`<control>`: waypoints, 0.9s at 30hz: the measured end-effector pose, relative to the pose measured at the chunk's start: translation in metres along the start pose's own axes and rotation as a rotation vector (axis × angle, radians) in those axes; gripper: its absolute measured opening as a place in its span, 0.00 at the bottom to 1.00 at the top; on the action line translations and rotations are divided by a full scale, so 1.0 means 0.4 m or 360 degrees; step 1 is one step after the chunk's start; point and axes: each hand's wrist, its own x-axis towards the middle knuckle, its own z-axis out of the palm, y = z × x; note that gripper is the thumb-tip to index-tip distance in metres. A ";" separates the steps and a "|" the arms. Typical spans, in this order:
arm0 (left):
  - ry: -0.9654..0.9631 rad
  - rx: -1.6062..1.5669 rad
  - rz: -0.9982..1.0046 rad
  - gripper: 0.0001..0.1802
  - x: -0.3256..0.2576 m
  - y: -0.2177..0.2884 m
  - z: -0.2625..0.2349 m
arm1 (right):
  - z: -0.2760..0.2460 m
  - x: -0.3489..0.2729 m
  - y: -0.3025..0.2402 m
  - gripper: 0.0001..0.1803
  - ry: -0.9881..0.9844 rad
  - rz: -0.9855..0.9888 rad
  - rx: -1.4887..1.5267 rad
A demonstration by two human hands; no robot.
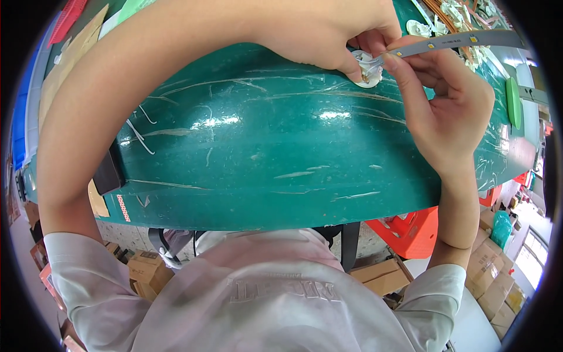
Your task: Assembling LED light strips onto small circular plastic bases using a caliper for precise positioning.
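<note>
My left hand (pixel 319 29) presses its thumb and fingers on a small round white part (pixel 368 71) lying on the scratched green table (pixel 264 152). My right hand (pixel 448 100) pinches the near end of a long grey strip with small yellow squares (pixel 463 40), holding that end against the white part. The strip runs off to the right above the table. My fingers hide much of the white part.
More small white parts and strips (pixel 463 14) lie at the far right of the table. A green oblong piece (pixel 514 102) sits at the right edge. A red crate (pixel 413 232) and cardboard boxes (pixel 492 276) stand on the floor to the right.
</note>
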 end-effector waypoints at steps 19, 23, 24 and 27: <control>-0.0019 0.0052 0.0010 0.16 0.000 -0.003 -0.002 | -0.002 0.017 -0.005 0.05 -0.0027 -0.0176 -0.0284; 0.0080 0.0392 -0.0107 0.28 0.012 0.006 0.023 | 0.005 0.009 -0.006 0.05 0.0046 -0.0192 -0.0192; -0.0002 0.0310 -0.0040 0.30 0.006 0.015 0.009 | 0.004 0.008 -0.009 0.05 0.0020 -0.0224 -0.0295; 0.0462 0.0720 0.0276 0.36 -0.038 0.073 -0.065 | -0.018 0.026 -0.017 0.04 -0.0049 -0.0270 -0.0270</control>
